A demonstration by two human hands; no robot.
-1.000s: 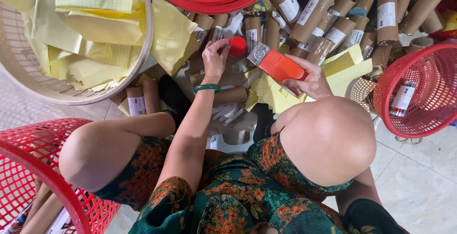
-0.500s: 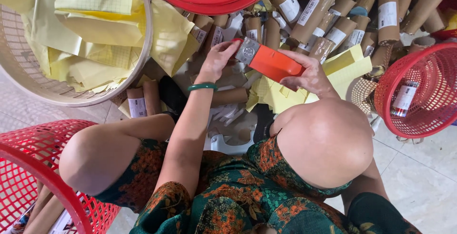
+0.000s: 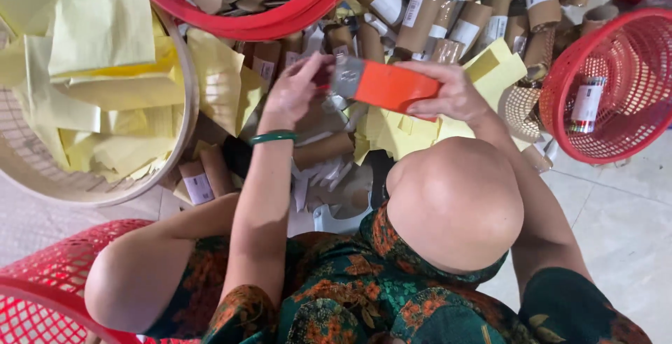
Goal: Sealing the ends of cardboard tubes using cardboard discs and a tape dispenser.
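Observation:
My right hand (image 3: 451, 92) grips an orange tape dispenser (image 3: 388, 85) with a grey metal head, held level above a pile of brown cardboard tubes (image 3: 427, 15). My left hand (image 3: 294, 92), with a green bangle (image 3: 274, 136) on the wrist, has its fingertips at the dispenser's metal end, where something small and red shows; what the fingers pinch is hidden. Both knees are raised, the right knee (image 3: 455, 204) just under the dispenser.
A pale woven basket (image 3: 105, 186) with yellow paper sheets sits at left. A red basket (image 3: 280, 25) of tubes is at top, another red basket (image 3: 560, 123) at right, a third (image 3: 49, 288) at bottom left. Yellow sheets (image 3: 413, 130) lie under the hands.
Both hands have stayed close together at the dispenser; the left fingers moved from a small red item onto the dispenser's metal end. The dispenser has levelled out.

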